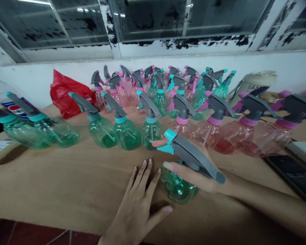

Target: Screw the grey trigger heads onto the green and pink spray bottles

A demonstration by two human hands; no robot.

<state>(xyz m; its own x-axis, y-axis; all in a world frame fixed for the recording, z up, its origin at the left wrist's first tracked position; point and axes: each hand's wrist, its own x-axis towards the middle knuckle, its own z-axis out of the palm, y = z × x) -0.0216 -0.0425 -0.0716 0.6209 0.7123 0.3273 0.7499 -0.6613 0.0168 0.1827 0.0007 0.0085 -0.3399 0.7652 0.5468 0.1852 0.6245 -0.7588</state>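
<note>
My right hand (pixel 193 175) is wrapped round the neck of a green spray bottle (pixel 177 187) with a grey trigger head and teal nozzle (pixel 193 154); the bottle stands on the wooden table (pixel 53 183) near the front edge. My forefinger reaches out past the nozzle. My left hand (pixel 137 204) lies flat on the table just left of that bottle, fingers stretched out and holding nothing.
Behind stand several green spray bottles (pixel 126 131) and several pink ones (pixel 219 134), in rows back to the white wall. A red plastic bag (pixel 65 92) lies at the back left. A dark phone (pixel 294 177) and a white jar (pixel 255 83) are at the right.
</note>
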